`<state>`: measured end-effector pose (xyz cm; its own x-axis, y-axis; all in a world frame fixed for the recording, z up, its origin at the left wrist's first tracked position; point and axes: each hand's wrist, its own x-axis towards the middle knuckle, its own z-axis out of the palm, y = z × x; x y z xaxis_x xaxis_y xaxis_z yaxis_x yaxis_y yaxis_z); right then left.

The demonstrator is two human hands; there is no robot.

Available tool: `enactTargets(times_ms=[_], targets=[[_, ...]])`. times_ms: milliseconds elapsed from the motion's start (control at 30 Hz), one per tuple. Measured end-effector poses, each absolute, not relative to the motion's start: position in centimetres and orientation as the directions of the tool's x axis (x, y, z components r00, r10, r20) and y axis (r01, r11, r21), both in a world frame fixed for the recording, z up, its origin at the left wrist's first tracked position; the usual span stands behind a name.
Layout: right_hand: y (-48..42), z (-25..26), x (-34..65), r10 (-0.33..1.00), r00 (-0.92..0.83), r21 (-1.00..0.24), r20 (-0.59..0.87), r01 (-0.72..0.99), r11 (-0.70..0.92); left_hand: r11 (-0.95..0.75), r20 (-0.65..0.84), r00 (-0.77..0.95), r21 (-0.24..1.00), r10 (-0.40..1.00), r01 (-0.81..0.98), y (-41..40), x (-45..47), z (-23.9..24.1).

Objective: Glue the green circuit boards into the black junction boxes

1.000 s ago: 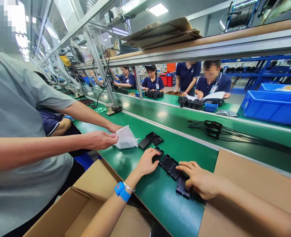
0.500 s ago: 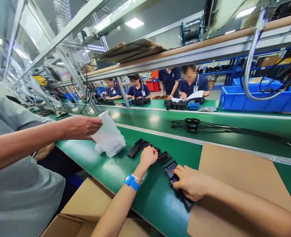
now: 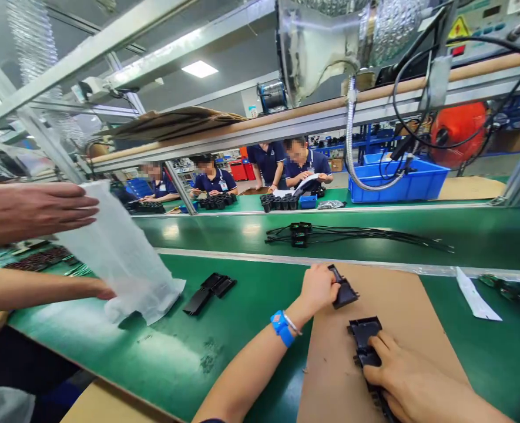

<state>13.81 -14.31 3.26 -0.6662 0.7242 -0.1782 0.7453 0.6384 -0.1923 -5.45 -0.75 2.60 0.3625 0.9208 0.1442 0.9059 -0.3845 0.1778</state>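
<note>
My left hand [image 3: 319, 288] is closed around a black plastic case [image 3: 344, 292] over the left part of the brown cardboard sheet [image 3: 330, 364]. Nearer to me on the same sheet, my right hand [image 3: 396, 367] grips several black plastic cases [image 3: 365, 332] lined up in a row. Its palm and fingers hide part of that row. To the left, more black cases [image 3: 209, 291] lie on the green table [image 3: 251, 329].
At left, a co-worker's hands [image 3: 34, 214] hold a white bag [image 3: 123, 264] over the table. Black cables [image 3: 352, 232] lie beyond the pale divider strip. A white packet [image 3: 475, 296] is at right. Overhead run a shelf rail and a metal hose [image 3: 352, 135].
Both hands have moved right, bringing black cases from the green table onto the cardboard. The view has turned right. The co-worker's white bag hangs longer, and a second hand is near its bottom.
</note>
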Motion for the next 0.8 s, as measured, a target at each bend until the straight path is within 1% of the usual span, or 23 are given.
enactTargets(times_ms=[100,167,233,333,400,467,600,667,733,800], targets=[[-15.0,2.4,14.3,0.776,-0.612,-0.180,-0.156,0.790,0.587,-0.496,0.129,0.479,0.252,0.868,0.831,0.1,-0.4,1.4],[-15.0,1.8,14.5,0.799,-0.593,-0.213,-0.098,0.797,0.565,-0.537,0.129,0.525,0.312,0.841,0.784,0.3,1.1,0.4],[-14.8,1.2,15.0,0.823,-0.566,-0.268,-0.048,0.801,0.535,-0.555,0.149,0.542,0.370,0.827,0.745,0.4,1.4,-0.5],[-14.3,0.7,16.2,0.831,-0.556,-0.359,-0.012,0.778,0.515,-0.556,0.183,0.534,0.431,0.825,0.711,0.6,0.8,-1.4],[-14.1,0.7,17.0,0.816,-0.578,-0.379,0.003,0.754,0.536,-0.549,0.203,0.519,0.454,0.831,0.702,0.5,0.4,-1.7],[-13.9,0.7,17.4,0.783,-0.622,-0.352,0.021,0.728,0.588,-0.553,0.228,0.510,0.471,0.829,0.688,0.2,0.3,-1.9],[-13.4,0.3,17.2,0.707,-0.703,-0.221,0.078,0.679,0.700,-0.597,0.292,0.526,0.493,0.799,0.633,0.3,0.1,-2.2],[-12.9,0.0,17.1,0.687,-0.717,-0.160,0.118,0.670,0.725,-0.621,0.320,0.537,0.497,0.780,0.606,1.0,0.0,-2.6],[-12.5,0.1,17.7,0.730,-0.650,-0.115,0.211,0.725,0.679,-0.632,0.340,0.537,0.501,0.772,0.591,1.8,-0.1,-3.1],[-12.2,1.0,19.8,0.793,-0.515,-0.098,0.324,0.816,0.570,-0.621,0.355,0.513,0.522,0.782,0.585,2.4,-0.3,-3.6]])
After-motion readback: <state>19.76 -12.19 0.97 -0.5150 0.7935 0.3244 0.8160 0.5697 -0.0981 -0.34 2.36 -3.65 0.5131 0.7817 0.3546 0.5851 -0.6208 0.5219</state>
